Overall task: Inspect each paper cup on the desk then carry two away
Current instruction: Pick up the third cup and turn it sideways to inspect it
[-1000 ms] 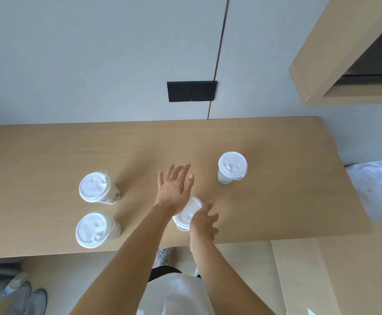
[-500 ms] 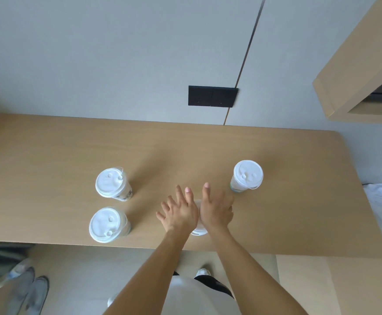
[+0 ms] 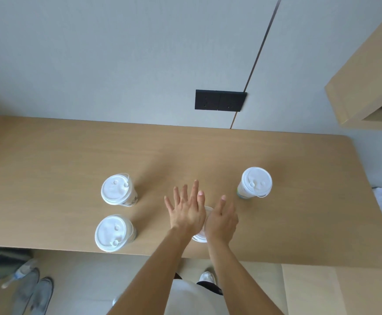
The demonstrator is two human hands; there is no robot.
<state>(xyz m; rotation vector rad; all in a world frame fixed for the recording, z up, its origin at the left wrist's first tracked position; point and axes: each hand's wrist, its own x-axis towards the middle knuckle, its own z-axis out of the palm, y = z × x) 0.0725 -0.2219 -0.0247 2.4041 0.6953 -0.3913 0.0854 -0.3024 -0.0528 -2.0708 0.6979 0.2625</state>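
Both hands sit over one lidded paper cup near the front edge of the worktop (image 3: 49, 155). The left hand (image 3: 186, 214) is spread flat, fingers apart and pointing toward the wall, its grip loose and holding nothing; its palm covers the left part of the hidden cup (image 3: 204, 223), of which only a sliver of white lid shows between the two hands and below the wrists. The right hand (image 3: 221, 220) is curled at the cup's right side with the thumb raised; whether its fingers actually clasp the cup wall cannot be told, since the back of the hand hides them.

Three more white-lidded cups stand upright on the wood. The right cup (image 3: 254, 183) is near the right hand, toward the wall side, apart from it. The far left cup (image 3: 118, 189) and the near left cup (image 3: 113, 233) stand close together, one behind the other, well apart from the hands; the near one is just beside the worktop's front edge.

On the wall above is a black socket panel (image 3: 220, 100). Below the worktop's edge, grey shoes (image 3: 32, 292) and a plastic bottle (image 3: 18, 274) lie on the floor at left.
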